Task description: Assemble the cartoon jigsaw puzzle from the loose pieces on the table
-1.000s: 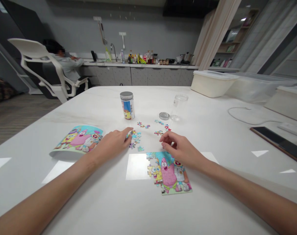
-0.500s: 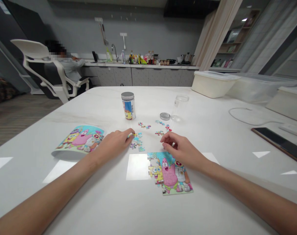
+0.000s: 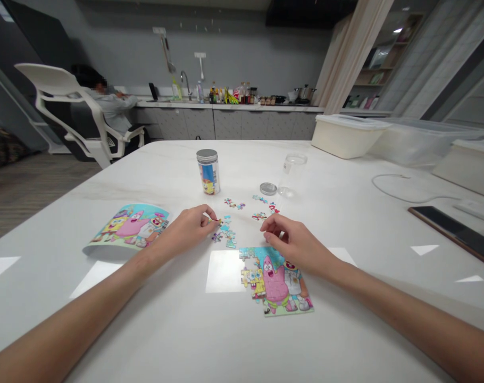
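Observation:
My left hand [image 3: 190,226] has thumb and forefinger pinched on a small puzzle piece [image 3: 219,220], just left of a cluster of loose puzzle pieces [image 3: 226,234]. Loosely curled, my right hand [image 3: 292,239] hovers over the upper right of a partly joined jigsaw puzzle [image 3: 276,284]; its fingers and thumb look slightly apart, and I see nothing in them. The puzzle shows a pink starfish and a yellow sponge figure, with a ragged left edge and a gap at upper left. More loose pieces [image 3: 260,216] lie beyond my right hand. Left of my left hand sits a curled picture sheet [image 3: 132,226].
Behind the pieces stand a lidded jar [image 3: 208,173], a clear jar [image 3: 293,175] and a metal lid [image 3: 268,188]. At right are a phone [image 3: 457,229], a white cable [image 3: 389,196] and storage boxes [image 3: 345,138]. A person [image 3: 112,109] sits on a chair at far left.
My left forefinger was stretched onto a piece among the loose ones; now it bends and pinches that piece with the thumb. My right hand stays nearly still.

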`<state>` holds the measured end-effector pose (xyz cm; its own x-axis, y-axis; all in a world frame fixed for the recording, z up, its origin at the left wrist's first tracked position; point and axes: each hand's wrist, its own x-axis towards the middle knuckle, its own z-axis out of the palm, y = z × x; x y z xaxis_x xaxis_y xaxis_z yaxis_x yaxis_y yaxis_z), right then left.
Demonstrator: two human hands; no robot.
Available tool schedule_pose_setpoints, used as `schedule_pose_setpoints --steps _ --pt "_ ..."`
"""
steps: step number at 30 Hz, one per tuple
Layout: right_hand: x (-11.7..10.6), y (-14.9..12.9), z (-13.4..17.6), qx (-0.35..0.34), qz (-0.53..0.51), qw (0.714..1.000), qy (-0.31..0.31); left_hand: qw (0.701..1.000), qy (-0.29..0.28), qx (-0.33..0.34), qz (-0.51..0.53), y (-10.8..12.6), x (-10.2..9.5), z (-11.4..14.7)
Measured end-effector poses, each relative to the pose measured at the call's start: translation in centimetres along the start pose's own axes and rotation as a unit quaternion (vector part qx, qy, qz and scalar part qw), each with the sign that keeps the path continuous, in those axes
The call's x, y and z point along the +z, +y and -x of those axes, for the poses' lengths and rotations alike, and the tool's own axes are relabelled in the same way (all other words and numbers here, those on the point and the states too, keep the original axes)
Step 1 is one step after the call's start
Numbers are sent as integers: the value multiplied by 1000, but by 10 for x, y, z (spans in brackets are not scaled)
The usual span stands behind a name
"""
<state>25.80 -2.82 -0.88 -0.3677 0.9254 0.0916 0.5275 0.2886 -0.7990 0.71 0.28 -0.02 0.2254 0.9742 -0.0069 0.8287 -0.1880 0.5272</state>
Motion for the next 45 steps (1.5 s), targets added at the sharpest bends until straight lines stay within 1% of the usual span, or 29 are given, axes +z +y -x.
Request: schedule_pose_setpoints --steps 4,7,9,12,16,20,28,34,36,39,41,43,45 --pt "-1 -1 -1 -4 3 1000 1 998 -13 -6 67 4 -1 1" --pt "-1 -3 -1 -15 6 1000 0 986 -63 -12 157 13 1 4" --pt "-2 -7 0 -35 6 999 -18 973 -104 -17 207 20 5 8" --pt "-1 -13 4 -67 -7 996 -61 955 -160 -11 249 33 10 16" --pt "2 -19 10 -75 -46 991 -97 938 -200 -8 284 44 13 24" --pt "3 -20 10 -61 -89 988 -107 929 -215 -26 300 46 12 26" --pt "3 -17 8 -23 -162 982 -98 921 -227 -32 315 44 10 27" --pt "3 -17 7 -18 -154 984 -82 923 -237 -31 301 44 9 27" --pt "2 -18 6 -19 -141 987 -79 921 -254 -31 293 43 9 27" --pt "2 -20 7 -27 -114 989 -88 910 -298 -23 288 42 10 29" --pt "2 -22 8 -36 -103 989 -98 902 -316 -13 295 43 11 31" --pt "2 -24 9 -41 -102 988 -107 901 -314 -5 300 44 11 32" --pt "2 -25 10 -37 -107 987 -114 906 -298 4 301 45 11 32"
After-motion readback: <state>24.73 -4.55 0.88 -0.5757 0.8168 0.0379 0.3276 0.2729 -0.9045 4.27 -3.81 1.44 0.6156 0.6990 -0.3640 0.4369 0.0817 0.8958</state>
